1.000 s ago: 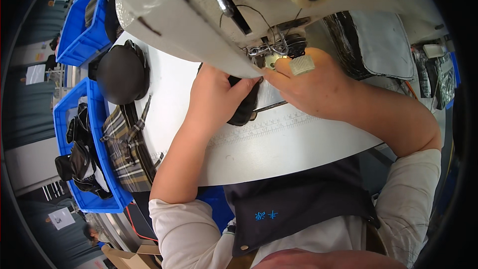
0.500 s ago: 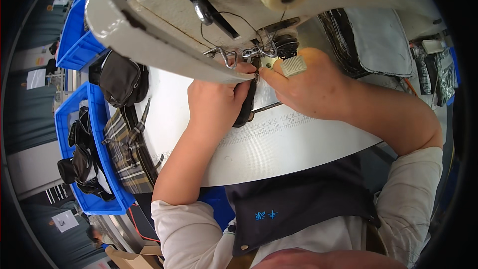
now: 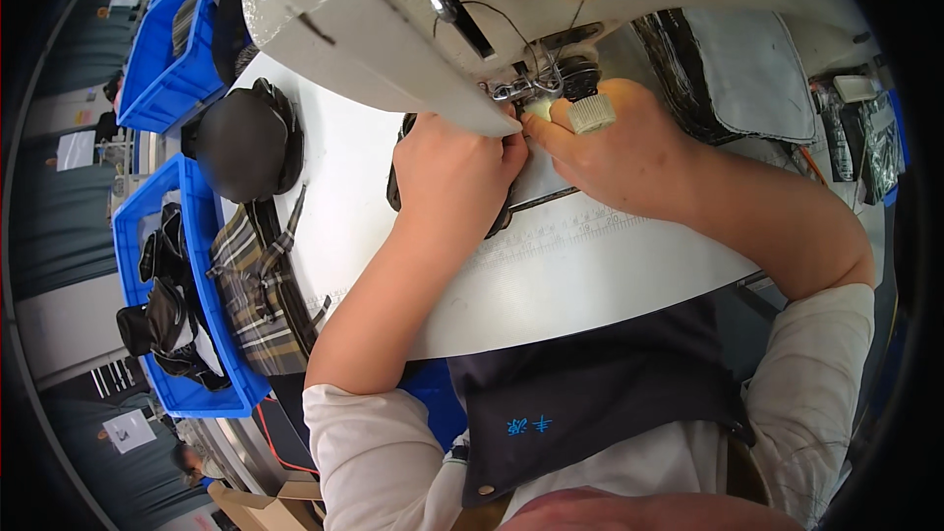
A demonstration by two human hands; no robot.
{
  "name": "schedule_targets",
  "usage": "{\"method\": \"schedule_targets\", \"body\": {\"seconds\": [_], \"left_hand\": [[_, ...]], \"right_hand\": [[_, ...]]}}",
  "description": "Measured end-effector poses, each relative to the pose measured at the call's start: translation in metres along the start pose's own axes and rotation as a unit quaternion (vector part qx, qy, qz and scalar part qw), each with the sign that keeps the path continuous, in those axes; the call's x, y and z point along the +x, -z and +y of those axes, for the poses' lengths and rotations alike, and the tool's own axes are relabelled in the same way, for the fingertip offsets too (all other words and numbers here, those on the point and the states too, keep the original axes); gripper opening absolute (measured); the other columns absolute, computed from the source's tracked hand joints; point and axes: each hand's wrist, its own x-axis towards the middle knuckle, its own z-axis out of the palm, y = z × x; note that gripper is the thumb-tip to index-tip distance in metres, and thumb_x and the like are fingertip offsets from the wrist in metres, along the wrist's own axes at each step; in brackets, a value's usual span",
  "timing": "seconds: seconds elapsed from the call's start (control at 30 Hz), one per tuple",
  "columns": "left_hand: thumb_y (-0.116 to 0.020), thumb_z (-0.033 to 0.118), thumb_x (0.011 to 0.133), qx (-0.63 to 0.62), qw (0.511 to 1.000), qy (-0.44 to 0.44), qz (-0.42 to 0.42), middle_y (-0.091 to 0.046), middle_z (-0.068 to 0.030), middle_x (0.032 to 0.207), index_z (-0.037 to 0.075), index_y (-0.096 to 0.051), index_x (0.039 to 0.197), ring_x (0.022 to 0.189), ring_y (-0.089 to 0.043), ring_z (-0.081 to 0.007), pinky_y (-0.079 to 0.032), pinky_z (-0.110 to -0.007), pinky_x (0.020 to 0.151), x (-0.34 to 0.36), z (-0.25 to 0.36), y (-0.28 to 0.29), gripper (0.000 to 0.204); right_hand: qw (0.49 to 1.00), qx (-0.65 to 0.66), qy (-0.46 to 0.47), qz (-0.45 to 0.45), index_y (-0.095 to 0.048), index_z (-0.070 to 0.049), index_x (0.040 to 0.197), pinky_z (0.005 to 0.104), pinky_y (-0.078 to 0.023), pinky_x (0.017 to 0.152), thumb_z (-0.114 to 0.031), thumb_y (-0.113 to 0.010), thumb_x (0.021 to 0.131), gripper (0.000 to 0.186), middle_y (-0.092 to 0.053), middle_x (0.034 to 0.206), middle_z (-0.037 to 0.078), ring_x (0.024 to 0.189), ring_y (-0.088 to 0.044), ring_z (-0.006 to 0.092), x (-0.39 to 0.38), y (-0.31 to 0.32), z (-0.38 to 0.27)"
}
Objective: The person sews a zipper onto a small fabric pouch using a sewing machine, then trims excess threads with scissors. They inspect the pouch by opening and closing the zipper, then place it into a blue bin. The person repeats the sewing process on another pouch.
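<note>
Head: fabric (image 3: pixel 501 217) newly astride left hand (image 3: pixel 454 169)

The left grip (image 3: pixel 454 165) and right grip (image 3: pixel 627 149) nearly meet at upper centre, fingers (image 3: pixel 553 138) partly hidden. The right elbow (image 3: pixel 844 267) bends at centre right.

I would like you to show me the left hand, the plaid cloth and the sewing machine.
Left hand (image 3: pixel 454 165): head view, back of the hand.
Plaid cloth (image 3: pixel 258 307): head view, checked middle.
Sewing machine (image 3: pixel 362 37): head view, pale casing.

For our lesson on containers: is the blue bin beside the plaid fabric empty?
Not empty: the blue bin holds dark items; how deep, I cannot tell.
</note>
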Motion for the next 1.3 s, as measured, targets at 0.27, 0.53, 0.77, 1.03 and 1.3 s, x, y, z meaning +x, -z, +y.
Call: {"method": "schedule_targets", "body": {"seconds": [0.27,0.53,0.77,1.03,1.3], "left_hand": [[-0.074,0.024,0.08,-0.147,0.977,0.115,-0.102,-0.07,-0.0098,0.081,0.009,-0.074,0.098,0.081,-0.067,-0.0294,-0.055,-0.039,0.071,0.002,-0.01,0.001,0.023],[-0.074,0.022,0.083,-0.158,0.981,0.077,-0.083,-0.071,-0.0106,0.093,0.007,-0.073,0.095,0.087,-0.066,-0.0332,-0.054,-0.039,0.075,-0.003,-0.011,0.0,0.02],[-0.072,0.003,0.082,-0.177,0.981,-0.059,-0.059,-0.07,-0.0058,0.103,0.006,-0.074,0.096,0.091,-0.066,-0.0286,-0.055,-0.038,0.069,-0.009,-0.024,0.011,0.014],[-0.074,0.004,0.079,-0.129,0.985,-0.1,-0.05,-0.069,-0.0039,0.107,0.006,-0.074,0.097,0.093,-0.065,-0.0264,-0.055,-0.036,0.068,-0.013,-0.019,0.012,0.018],[-0.081,0.016,0.077,-0.224,0.966,-0.058,-0.12,-0.069,-0.0109,0.114,0.005,-0.068,0.102,0.102,-0.064,-0.0323,-0.053,-0.038,0.085,-0.014,-0.027,0.023,0.031]], "right_hand": [[0.999,0.013,0.016,0.041,-0.075,-0.01,0.088,0.0337,-0.046,0.061,-0.016,-0.067,0.076,0.016,-0.065,0.107,-0.004,0.074,-0.06,0.0126,-0.002,0.0,0.002],[0.999,0.013,0.017,0.034,-0.073,-0.008,0.098,0.0327,-0.046,0.06,-0.018,-0.069,0.076,0.024,-0.064,0.097,-0.002,0.066,-0.058,0.014,-0.001,0.002,0.003],[0.992,0.079,0.067,0.074,-0.067,-0.007,0.097,0.0325,-0.046,0.056,-0.018,-0.068,0.075,0.024,-0.056,0.074,0.001,0.063,-0.059,0.0177,-0.004,0.007,-0.008],[0.976,0.138,0.142,0.087,-0.063,-0.007,0.083,0.0323,-0.045,0.054,-0.016,-0.065,0.076,0.012,-0.055,0.071,0.002,0.064,-0.061,0.0169,-0.007,0.006,-0.016],[0.98,0.167,0.066,0.086,-0.062,-0.007,0.08,0.0341,-0.048,0.059,-0.015,-0.064,0.077,0.008,-0.056,0.074,0.002,0.07,-0.061,0.0186,-0.004,0.01,-0.007]]}}
